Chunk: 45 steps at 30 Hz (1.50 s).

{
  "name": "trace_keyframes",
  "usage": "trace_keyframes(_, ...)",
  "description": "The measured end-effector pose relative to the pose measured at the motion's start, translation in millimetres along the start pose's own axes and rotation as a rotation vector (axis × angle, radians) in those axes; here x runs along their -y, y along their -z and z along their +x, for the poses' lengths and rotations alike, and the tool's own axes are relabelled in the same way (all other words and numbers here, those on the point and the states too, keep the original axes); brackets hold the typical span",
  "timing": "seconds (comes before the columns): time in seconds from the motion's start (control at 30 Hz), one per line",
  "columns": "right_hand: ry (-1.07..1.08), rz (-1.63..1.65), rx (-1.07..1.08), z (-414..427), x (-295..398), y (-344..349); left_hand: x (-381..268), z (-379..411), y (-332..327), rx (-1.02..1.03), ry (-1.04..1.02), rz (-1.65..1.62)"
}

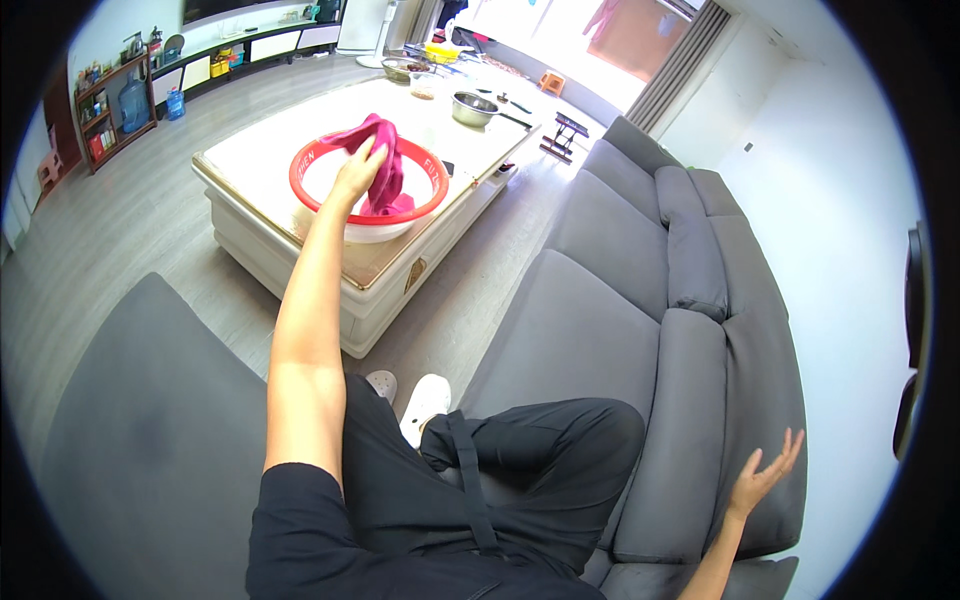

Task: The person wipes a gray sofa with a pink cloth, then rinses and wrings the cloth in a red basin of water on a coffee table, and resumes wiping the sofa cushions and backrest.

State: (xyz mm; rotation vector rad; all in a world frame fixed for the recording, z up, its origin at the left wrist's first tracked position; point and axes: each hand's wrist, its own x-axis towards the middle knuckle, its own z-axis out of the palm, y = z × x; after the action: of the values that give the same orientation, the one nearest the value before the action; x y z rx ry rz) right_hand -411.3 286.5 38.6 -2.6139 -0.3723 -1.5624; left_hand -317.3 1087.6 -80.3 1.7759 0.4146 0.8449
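My left hand (361, 171) reaches forward and grips a magenta cloth (387, 180). The cloth's upper part is bunched at my fingers, and its lower end hangs into a white basin with a red rim (304, 191). The rim bears lettering. This basin stands on the near end of a white coffee table (247, 161). Off to the right, my right hand (757, 481) is raised with its fingers apart, in front of the grey sofa's backrest (765, 390). Nothing is in it. Whether it touches the sofa I cannot tell.
A steel saucepan (474, 110), a clear tub (423, 86) and a dark phone-like object (448, 168) lie farther along the tabletop. The grey sofa seat (577, 315) runs along the right. A grey upholstered seat (150, 427) is at left.
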Motion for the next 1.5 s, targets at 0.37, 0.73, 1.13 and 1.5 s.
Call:
trace_keyframes(0.37,0.742,0.443,0.281,73.3,251.4,-116.6,78.4,-93.5,-49.2,-0.366,-0.402,0.815)
trace_keyframes(0.73,1.099,1.047,0.819,152.6,590.6,-339.4,53.7,-78.0,-30.4,-0.074,-0.491,0.733)
trace_keyframes(1.13,1.512,0.569,1.05,63.6,734.3,-469.9,32.3,-51.6,-4.7,0.298,-0.355,0.482)
trace_keyframes(1.5,1.481,0.569,1.015,68.3,696.2,-465.9,34.6,-44.6,4.3,0.05,-0.328,0.319)
